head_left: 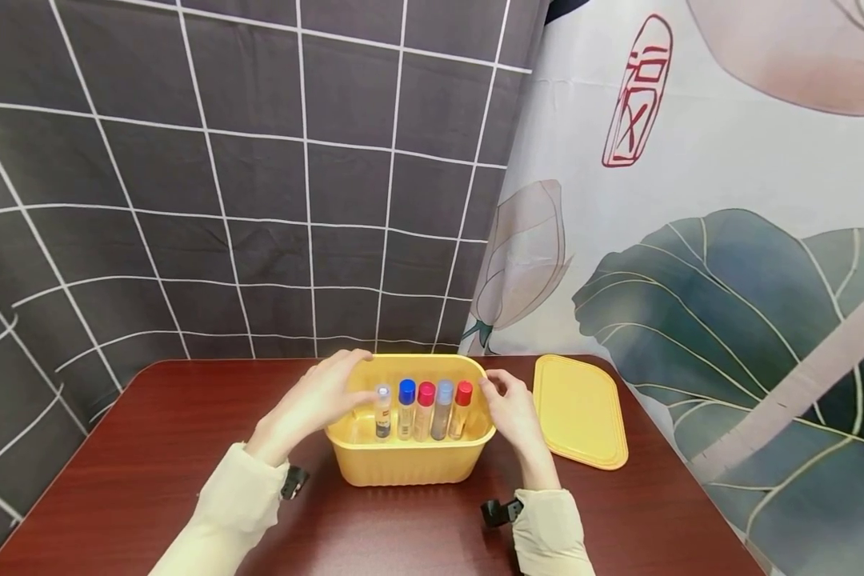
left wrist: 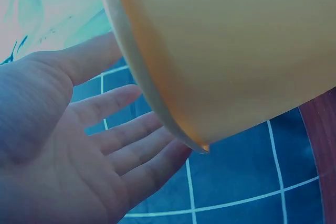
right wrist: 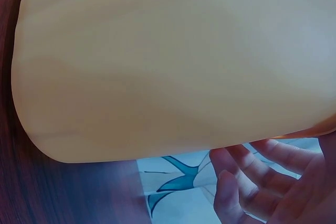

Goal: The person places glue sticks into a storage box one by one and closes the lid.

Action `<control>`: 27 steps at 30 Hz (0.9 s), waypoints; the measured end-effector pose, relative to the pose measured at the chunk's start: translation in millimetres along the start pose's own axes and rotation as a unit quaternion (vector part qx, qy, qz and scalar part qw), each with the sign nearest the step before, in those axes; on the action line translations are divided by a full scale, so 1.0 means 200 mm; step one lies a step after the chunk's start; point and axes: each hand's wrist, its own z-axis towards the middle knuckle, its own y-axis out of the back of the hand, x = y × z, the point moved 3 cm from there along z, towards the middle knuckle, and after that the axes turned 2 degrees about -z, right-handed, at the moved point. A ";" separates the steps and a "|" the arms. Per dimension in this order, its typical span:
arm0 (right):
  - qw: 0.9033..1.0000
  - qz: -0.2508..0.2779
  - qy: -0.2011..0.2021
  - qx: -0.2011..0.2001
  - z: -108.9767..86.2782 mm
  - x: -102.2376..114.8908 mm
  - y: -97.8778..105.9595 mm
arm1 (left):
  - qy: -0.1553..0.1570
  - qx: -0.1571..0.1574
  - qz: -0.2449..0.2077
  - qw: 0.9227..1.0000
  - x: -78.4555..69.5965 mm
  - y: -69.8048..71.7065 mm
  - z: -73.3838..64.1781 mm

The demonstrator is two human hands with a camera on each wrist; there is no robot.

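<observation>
The yellow tub (head_left: 409,460) stands on the dark red tabletop (head_left: 151,448), right in front of me, between my two hands. Inside it five small clear bottles stand upright in a row, side by side: one with a clear cap (head_left: 382,410) at the left, then a blue cap (head_left: 406,409), a red cap (head_left: 425,410), a pale blue cap (head_left: 442,410) and another red cap (head_left: 461,410) at the right.

My left hand (head_left: 315,404) is at the tub's left rim, its fingers reaching over the edge toward the clear-capped bottle; the left wrist view shows those fingers straight and spread beside the tub's wall (left wrist: 226,56), so this grip is apart and clamped on nothing. My right hand (head_left: 513,412) is just beside the tub's right rim, fingers loosely bent and apart, holding nothing; whether they touch the rim I cannot tell.

The tub's flat yellow lid (head_left: 579,410) lies on the tabletop to the right of my right hand.
</observation>
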 end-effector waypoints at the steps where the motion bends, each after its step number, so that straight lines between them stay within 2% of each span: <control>1: 1.000 0.001 -0.001 0.000 0.00 0.00 0.00 | -0.002 -0.007 -0.003 1.000 0.00 0.00 -0.01; 8: 1.000 0.004 -0.003 0.006 0.00 0.00 0.00 | -0.015 -0.058 -0.017 0.998 0.04 0.01 -0.06; 11: 1.000 0.003 -0.003 0.006 0.01 0.00 0.00 | -0.008 -0.080 -0.029 0.996 0.06 0.01 -0.08; 14: 1.000 0.002 -0.003 0.006 0.01 0.00 0.00 | 0.012 -0.091 -0.047 0.995 0.09 0.01 -0.09; 22: 1.000 0.003 -0.005 0.005 0.01 -0.01 0.00 | 0.082 -0.080 -0.091 0.989 0.17 -0.02 -0.11; 27: 1.000 0.000 -0.005 0.003 0.01 -0.01 0.00 | 0.109 -0.070 -0.122 0.984 0.20 -0.04 -0.11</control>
